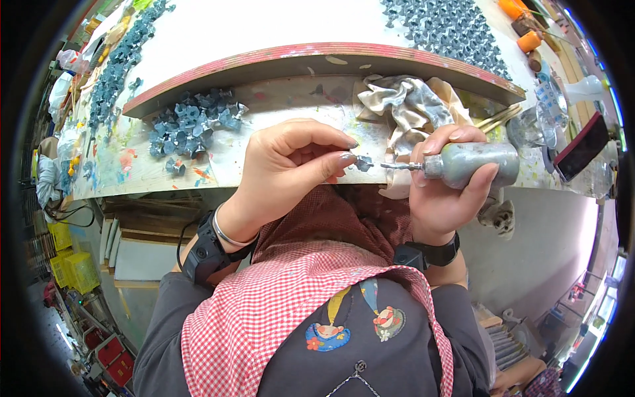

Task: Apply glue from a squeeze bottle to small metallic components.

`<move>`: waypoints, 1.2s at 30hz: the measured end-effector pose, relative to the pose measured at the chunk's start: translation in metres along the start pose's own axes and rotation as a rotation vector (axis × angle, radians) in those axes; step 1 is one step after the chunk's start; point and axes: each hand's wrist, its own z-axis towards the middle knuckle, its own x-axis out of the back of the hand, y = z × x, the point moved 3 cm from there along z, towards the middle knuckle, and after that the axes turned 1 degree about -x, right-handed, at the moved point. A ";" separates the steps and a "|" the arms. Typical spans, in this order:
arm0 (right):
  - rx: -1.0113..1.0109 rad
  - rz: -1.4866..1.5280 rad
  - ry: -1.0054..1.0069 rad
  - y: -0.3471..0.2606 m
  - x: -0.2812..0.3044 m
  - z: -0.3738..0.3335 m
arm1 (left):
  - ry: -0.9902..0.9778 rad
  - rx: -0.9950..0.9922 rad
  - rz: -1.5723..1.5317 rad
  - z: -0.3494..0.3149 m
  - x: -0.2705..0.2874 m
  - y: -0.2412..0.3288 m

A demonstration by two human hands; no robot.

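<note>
Between thumb and forefinger, my left hand [284, 165] pinches a small blue-grey flower-shaped piece [363, 163]. My right hand [450, 192] is wrapped round a grey squeeze bottle [479, 164] lying sideways in the palm. Its thin metal nozzle [400, 166] points left at the small piece, with a narrow gap that may or may not be closed. A heap of similar blue-grey pieces [192, 126] lies on the table to the left of my left hand. Behind the bottle is a crumpled, stained cloth [410, 102].
A long wooden strip [317, 53] with a red-streaked edge crosses the paint-spotted table [225, 155]. Beyond it, many pieces stand in rows [450, 33] on a white surface, and more line the left side [119, 73]. At right are a dark red phone [582, 145], thin sticks [499, 118] and clear containers [532, 126].
</note>
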 end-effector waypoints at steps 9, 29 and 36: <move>0.039 -0.032 0.008 -0.004 0.008 0.002 | 0.014 0.063 0.012 0.003 -0.007 -0.003; 0.182 0.042 -0.030 -0.048 0.015 0.008 | 0.019 0.026 -0.053 0.008 -0.016 -0.011; 0.191 -0.231 0.063 -0.013 0.015 -0.004 | -0.005 -0.003 -0.012 0.007 -0.017 -0.007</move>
